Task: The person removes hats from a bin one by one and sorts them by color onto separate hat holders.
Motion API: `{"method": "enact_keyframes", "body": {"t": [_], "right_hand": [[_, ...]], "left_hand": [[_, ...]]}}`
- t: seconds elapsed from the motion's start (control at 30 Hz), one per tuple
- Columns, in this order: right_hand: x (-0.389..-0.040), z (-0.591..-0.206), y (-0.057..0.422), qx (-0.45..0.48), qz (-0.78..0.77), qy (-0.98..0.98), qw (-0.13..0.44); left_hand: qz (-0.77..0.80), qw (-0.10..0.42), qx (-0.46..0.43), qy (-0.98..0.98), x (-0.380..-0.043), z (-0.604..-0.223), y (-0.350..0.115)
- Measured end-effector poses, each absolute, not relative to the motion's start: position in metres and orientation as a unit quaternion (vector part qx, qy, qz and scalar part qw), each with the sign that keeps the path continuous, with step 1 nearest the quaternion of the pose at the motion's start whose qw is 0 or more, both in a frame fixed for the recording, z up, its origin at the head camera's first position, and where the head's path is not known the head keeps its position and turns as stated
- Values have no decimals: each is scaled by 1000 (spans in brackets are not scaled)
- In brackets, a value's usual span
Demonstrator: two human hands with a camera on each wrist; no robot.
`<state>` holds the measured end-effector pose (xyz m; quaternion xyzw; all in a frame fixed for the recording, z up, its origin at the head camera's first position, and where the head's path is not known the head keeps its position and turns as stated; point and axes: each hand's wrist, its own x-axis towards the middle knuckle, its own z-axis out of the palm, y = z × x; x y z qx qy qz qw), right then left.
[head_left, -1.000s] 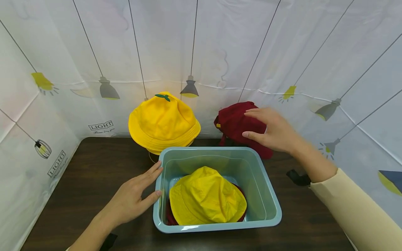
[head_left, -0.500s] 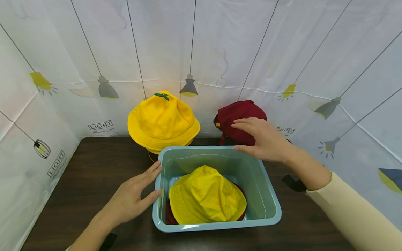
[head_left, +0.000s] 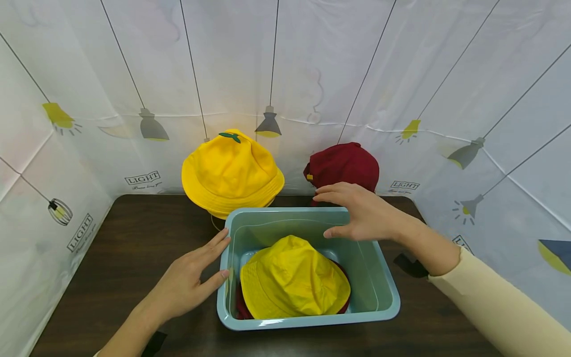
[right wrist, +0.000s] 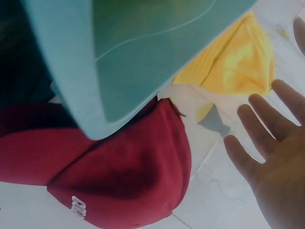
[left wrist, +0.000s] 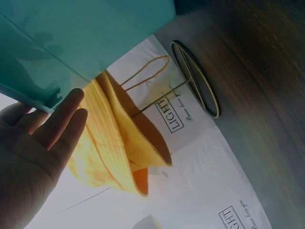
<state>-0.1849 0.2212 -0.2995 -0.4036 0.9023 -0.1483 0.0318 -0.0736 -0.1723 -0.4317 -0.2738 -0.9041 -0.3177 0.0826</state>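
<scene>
A light blue plastic bin [head_left: 366, 270] holds a yellow bucket hat [head_left: 292, 282]; some dark red cloth [head_left: 243, 308] shows beneath the hat. My left hand [head_left: 187, 280] rests with extended fingers against the bin's left rim. Over the bin's back right part hovers my right hand [head_left: 366, 213], thumb and fingers spread apart and holding nothing. Behind the bin, another yellow hat [head_left: 232, 171] with a green leaf on top hangs on a wire stand [left wrist: 162, 100]. A dark red cap [head_left: 343, 166] sits to its right, partly hidden by my right hand.
A dark wooden table [head_left: 142, 238] carries everything. White sheeting [head_left: 303, 59] printed with lamps hangs close behind and along the sides. The wire stand's round base [left wrist: 213, 102] stands behind the bin's left corner.
My right hand has moved left and toward me, from in front of the red cap to over the bin. The left hand has stayed at the rim, and the hats have not moved.
</scene>
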Motion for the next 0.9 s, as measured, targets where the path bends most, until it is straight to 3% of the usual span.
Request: {"method": "enact_keyframes", "body": {"t": [0.9], "right_hand": [[-201, -318, 193, -406, -220, 837, 294]], "left_hand": [[-320, 83, -274, -903, -74, -434, -173]]}}
